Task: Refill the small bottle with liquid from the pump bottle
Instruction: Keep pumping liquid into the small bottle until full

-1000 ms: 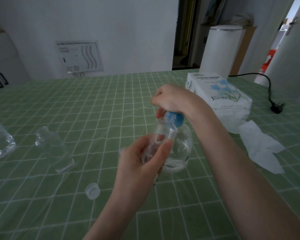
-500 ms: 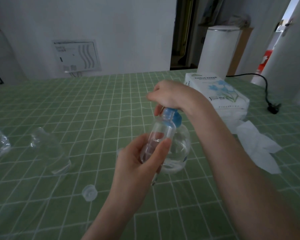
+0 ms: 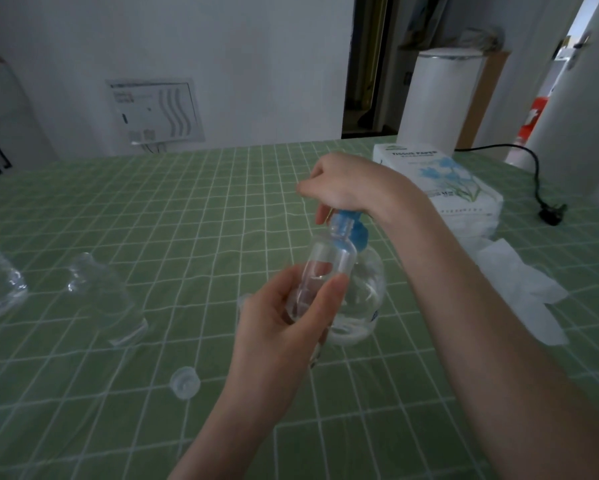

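Left hand (image 3: pixel 284 327) grips small bottle (image 3: pixel 329 261), thumb and fingers wrapped round lower body, neck up, just under blue pump head (image 3: pixel 351 228). Right hand (image 3: pixel 343 183) sits on pump head, fingers curled down over it. Pump bottle (image 3: pixel 367 299), clear and rounded, stands on green checked tablecloth (image 3: pixel 222 209) just behind small bottle. Loose clear cap (image 3: pixel 185 382) lies near left wrist; clear container (image 3: pixel 104 299) on its side further left. Tissue pack (image 3: pixel 440 178) and loose tissue (image 3: pixel 519 285) at right.
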The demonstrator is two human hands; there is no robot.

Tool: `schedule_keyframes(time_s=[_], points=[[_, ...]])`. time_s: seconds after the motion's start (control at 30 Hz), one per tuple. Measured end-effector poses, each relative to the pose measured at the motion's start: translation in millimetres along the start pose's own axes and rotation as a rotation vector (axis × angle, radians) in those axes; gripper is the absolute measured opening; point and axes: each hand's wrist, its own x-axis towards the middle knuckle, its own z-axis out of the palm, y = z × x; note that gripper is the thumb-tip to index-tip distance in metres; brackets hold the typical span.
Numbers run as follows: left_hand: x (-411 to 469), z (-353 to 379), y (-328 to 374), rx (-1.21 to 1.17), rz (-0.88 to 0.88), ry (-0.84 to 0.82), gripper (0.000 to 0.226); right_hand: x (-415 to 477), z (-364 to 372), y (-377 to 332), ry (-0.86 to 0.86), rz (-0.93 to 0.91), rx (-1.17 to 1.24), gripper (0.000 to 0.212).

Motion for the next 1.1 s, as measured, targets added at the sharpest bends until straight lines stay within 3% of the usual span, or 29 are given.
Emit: schedule_keyframes(time_s=[0.37,0.67,1.1], points=[[0,1,-1,-0.016,-0.021,0.0,0.033,-3,8,4,-0.062,0.039,0.046,0.035],[0,1,2,-0.012,0.003,0.005,0.035,-1,-1,-1,0.007,0.016,0.034,0.029],[0,0,-2,-0.006,-0.004,0.003,0.029,-3,9,3,-0.039,0.033,0.051,0.036]])
